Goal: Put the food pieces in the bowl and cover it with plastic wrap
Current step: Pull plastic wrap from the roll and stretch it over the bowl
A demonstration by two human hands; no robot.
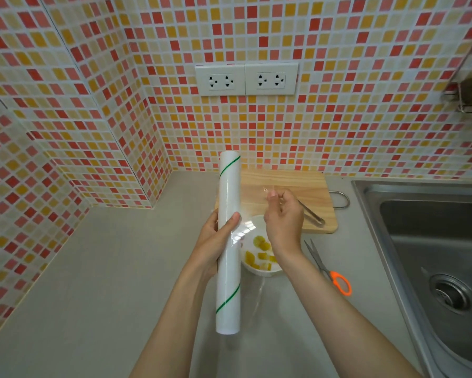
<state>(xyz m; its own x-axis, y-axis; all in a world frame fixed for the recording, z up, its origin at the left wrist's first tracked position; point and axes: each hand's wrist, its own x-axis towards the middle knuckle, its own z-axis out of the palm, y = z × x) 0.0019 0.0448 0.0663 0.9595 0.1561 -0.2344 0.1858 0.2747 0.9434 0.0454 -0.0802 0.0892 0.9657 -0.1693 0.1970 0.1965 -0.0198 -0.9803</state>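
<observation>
My left hand (215,241) grips a long white roll of plastic wrap (229,203) with green stripes, held upright over the counter. My right hand (282,216) pinches the free edge of the clear film (252,211), which stretches from the roll across to my fingers. Below the film stands a white bowl (252,268) with several yellow food pieces (260,253) inside. My right wrist hides part of the bowl's right side.
A wooden cutting board (289,184) lies behind the bowl with metal tongs (312,215) on it. Orange-handled scissors (329,270) rest on the grey counter to the right. A steel sink (431,241) fills the right side. Tiled walls with sockets (245,79) stand behind.
</observation>
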